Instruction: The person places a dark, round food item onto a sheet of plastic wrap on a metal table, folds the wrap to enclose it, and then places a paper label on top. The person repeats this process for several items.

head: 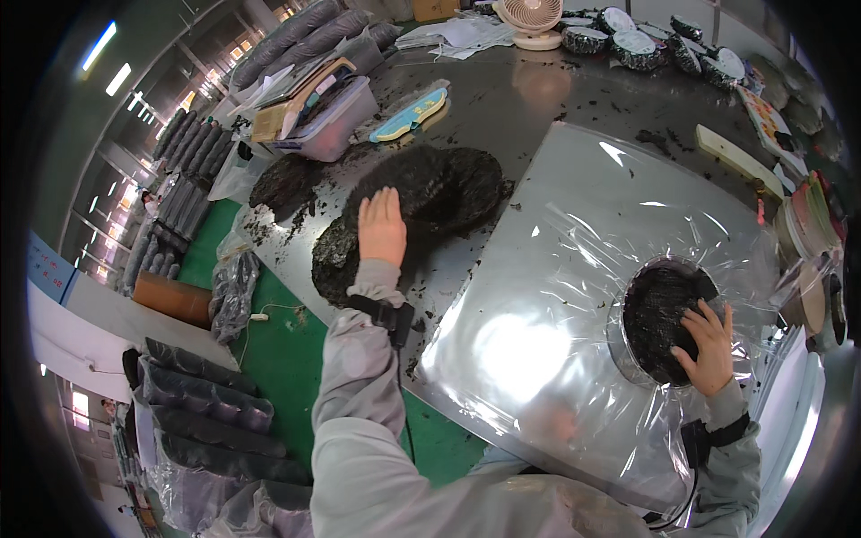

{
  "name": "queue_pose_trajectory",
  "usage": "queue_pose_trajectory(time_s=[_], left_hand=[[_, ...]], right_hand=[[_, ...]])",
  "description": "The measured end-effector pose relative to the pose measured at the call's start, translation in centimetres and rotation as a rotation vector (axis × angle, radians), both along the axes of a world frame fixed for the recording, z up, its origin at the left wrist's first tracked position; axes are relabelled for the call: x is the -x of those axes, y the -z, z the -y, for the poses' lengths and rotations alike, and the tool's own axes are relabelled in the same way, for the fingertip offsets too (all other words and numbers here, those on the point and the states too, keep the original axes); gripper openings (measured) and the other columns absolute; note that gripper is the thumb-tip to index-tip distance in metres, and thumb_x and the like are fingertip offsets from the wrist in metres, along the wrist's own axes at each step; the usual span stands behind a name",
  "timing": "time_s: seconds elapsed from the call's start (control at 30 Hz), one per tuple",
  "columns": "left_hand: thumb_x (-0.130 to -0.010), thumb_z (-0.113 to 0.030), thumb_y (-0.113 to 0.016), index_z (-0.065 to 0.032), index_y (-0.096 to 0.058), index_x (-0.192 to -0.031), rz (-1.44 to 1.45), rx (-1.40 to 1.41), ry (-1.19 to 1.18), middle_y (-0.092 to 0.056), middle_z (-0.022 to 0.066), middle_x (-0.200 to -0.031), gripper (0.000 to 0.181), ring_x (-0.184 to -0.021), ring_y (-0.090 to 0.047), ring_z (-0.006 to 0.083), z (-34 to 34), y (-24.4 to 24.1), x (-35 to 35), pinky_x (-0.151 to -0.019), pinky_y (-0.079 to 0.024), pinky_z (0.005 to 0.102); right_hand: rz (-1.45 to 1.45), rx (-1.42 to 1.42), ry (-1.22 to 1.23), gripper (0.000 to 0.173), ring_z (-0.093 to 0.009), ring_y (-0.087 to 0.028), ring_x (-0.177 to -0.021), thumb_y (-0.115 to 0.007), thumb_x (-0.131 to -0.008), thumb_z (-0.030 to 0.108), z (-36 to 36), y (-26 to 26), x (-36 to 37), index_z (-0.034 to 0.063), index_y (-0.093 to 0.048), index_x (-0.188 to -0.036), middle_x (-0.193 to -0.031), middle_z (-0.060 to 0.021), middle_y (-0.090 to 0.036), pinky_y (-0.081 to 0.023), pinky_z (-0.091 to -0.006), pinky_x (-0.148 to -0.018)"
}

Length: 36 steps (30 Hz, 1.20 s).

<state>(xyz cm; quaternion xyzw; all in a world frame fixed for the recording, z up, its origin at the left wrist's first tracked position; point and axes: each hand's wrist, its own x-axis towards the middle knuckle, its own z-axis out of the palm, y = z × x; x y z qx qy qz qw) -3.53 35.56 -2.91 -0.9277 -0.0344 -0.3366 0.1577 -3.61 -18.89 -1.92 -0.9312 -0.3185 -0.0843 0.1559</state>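
Observation:
My left hand (382, 227) is laid flat on a large dark clump of crumbly, leaf-like material (410, 178), palm down. That clump looks blurred, and its underside is hidden. Beside it are a dark round slab (481, 178) and another dark lump (331, 259). With fingers spread, my right hand (707, 346) touches the dark material (656, 316) filling a round metal ring mould (615, 336). Clear plastic film (592, 269) spreads out around the mould over a shiny metal board (511, 269). Neither hand grasps anything.
At the far left stands a plastic bin (336, 121) with boards on top. A blue-and-yellow brush (410, 116) lies behind the clumps. Along the back are a fan (535, 20) and several wrapped dark discs (635, 47). Stacked round plates (810, 215) stand at the right edge.

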Motion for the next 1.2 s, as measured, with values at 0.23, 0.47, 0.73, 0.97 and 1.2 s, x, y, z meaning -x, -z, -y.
queue_pose_trajectory(time_s=[0.23, 0.47, 0.73, 0.97, 1.2], left_hand=[[-0.069, 0.000, -0.064, 0.0014, -0.050, -0.118, 0.101, 0.574, 0.658, -0.060, 0.0175, -0.107, 0.050, -0.098, -0.059, 0.0301, 13.2, -12.7, 2.4, -0.085, -0.047, 0.0341], [-0.082, -0.006, -0.056, 0.0076, -0.055, -0.107, -0.260, 1.958, 0.942, -0.062, 0.0094, -0.097, 0.028, -0.088, -0.056, 0.0136, 27.0, -8.6, 0.3, -0.080, -0.044, 0.0267], [-0.084, -0.004, -0.050, 0.0087, -0.048, -0.112, -0.635, 2.758, 0.691, -0.058, 0.0144, -0.110, 0.030, -0.096, -0.058, 0.0220, 31.1, -2.3, 1.6, -0.086, -0.047, 0.0338], [-0.089, -0.010, -0.044, 0.0045, -0.045, -0.120, -0.738, 3.003, 0.696, -0.054, 0.0150, -0.118, 0.034, -0.107, -0.053, 0.0272, 31.3, -0.1, 3.2, -0.096, -0.042, 0.0412], [-0.088, -0.010, -0.045, 0.0027, -0.046, -0.119, -0.752, 2.786, 0.688, -0.056, 0.0127, -0.115, 0.033, -0.106, -0.054, 0.0252, 31.6, -1.0, 2.9, -0.095, -0.042, 0.0385]], right_hand=[[-0.148, -0.659, 0.040, 0.060, -0.029, -0.037, -0.127, -0.058, -0.078, 0.021, 2.0, -1.7, -1.4, 0.0025, -0.038, -0.132, -0.133, -0.0162, -0.043, -0.023, -0.0412, -0.107], [-0.530, -1.266, 0.135, 0.057, -0.022, -0.039, -0.125, -0.038, -0.096, 0.036, 1.7, -3.5, -2.8, 0.0083, -0.021, -0.142, -0.140, -0.0125, -0.035, -0.031, -0.0336, -0.099], [-0.501, -1.107, 0.176, 0.058, -0.016, -0.045, -0.113, -0.057, -0.085, 0.012, 3.1, -0.9, -2.0, 0.0010, -0.032, -0.136, -0.126, -0.0110, -0.047, -0.036, -0.0274, -0.095], [-0.671, -1.437, 0.180, 0.044, -0.013, -0.050, -0.100, -0.055, -0.088, 0.013, 2.1, -2.1, -1.3, -0.0019, -0.041, -0.127, -0.110, -0.0082, -0.054, -0.040, -0.0266, -0.089], [-0.443, -1.197, 0.252, 0.057, -0.017, -0.049, -0.106, -0.060, -0.081, 0.006, 2.1, -1.5, -1.8, 0.0018, -0.036, -0.133, -0.118, -0.0107, -0.051, -0.038, -0.0289, -0.094]])
